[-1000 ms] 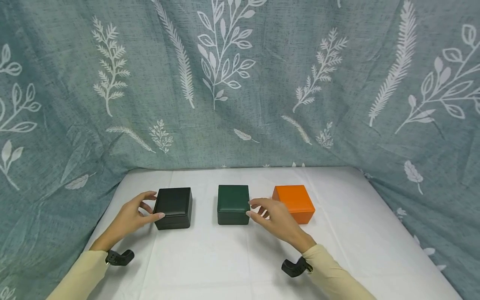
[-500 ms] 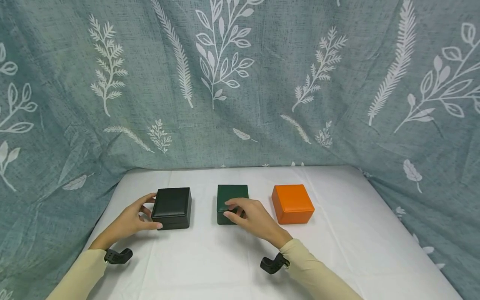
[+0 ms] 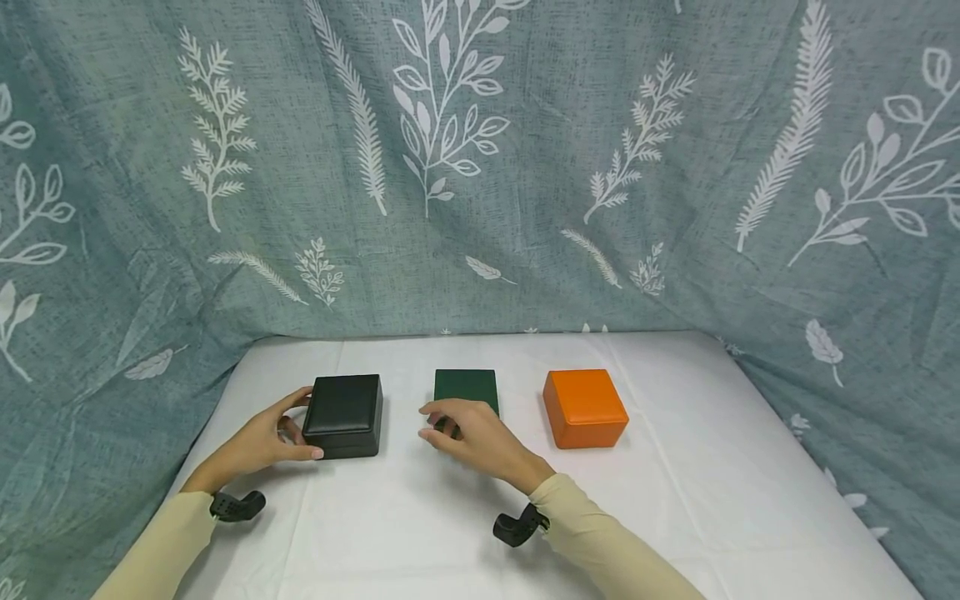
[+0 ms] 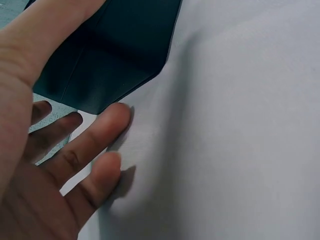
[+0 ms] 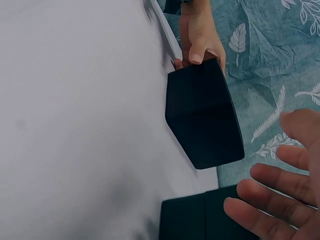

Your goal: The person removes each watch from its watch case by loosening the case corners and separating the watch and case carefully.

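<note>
At the left of the table sits a square black box [image 3: 343, 417] with a padded lid, closed. My left hand [image 3: 258, 437] grips its left side, thumb on the front corner and fingers toward the back; in the left wrist view, lower fingertips [image 4: 115, 117] lie right at the box's bottom edge. My right hand [image 3: 476, 437] hovers over a similar dark green box [image 3: 465, 383], covering most of its front. Its fingers are loosely bent with nothing between them, tips pointing left past the green box toward the black one.
A closed orange box [image 3: 587, 408] stands to the right of the green one. White cloth [image 3: 405, 525] covers the table, and a teal curtain [image 3: 525, 167] with white leaf prints hangs behind. Each wrist wears a small black camera [image 3: 517, 527].
My right hand has moved left, from between the orange and green boxes to across the green box. My left thumb has slid slightly down the black box's front corner.
</note>
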Available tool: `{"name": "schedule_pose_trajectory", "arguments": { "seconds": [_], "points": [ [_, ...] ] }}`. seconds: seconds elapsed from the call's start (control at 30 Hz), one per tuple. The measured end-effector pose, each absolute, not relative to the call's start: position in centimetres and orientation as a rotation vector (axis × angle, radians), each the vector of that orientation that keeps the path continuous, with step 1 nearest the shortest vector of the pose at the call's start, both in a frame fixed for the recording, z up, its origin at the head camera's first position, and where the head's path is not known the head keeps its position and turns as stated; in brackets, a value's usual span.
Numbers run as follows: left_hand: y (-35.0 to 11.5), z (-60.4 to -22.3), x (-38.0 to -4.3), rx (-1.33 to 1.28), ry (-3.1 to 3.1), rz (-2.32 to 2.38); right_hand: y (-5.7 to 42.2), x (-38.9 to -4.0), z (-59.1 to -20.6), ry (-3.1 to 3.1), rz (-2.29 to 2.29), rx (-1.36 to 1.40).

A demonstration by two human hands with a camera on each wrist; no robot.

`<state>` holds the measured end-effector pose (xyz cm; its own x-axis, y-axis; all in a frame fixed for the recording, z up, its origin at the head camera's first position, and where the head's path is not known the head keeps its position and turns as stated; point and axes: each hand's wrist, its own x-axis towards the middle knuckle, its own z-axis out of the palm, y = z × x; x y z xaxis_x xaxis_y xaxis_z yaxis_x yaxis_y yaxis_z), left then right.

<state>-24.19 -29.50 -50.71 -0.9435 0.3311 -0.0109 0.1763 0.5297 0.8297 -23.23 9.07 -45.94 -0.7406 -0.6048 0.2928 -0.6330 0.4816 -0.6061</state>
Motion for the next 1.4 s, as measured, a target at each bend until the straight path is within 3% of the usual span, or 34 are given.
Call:
{"name": "schedule_pose_trajectory", "arguments": {
  "seconds": [0.83, 1.4],
  "points": [
    [-29.4, -50.3, -26.1, 0.342, 2.491, 1.208, 4.1, -25.0, -46.3, -2.696, 0.855, 1.231],
    [-29.4, -50.4, -25.7, 0.342, 2.468, 1.256, 0.9, -25.3, -46.3, -2.883, 0.832, 1.092]
  ]
}}
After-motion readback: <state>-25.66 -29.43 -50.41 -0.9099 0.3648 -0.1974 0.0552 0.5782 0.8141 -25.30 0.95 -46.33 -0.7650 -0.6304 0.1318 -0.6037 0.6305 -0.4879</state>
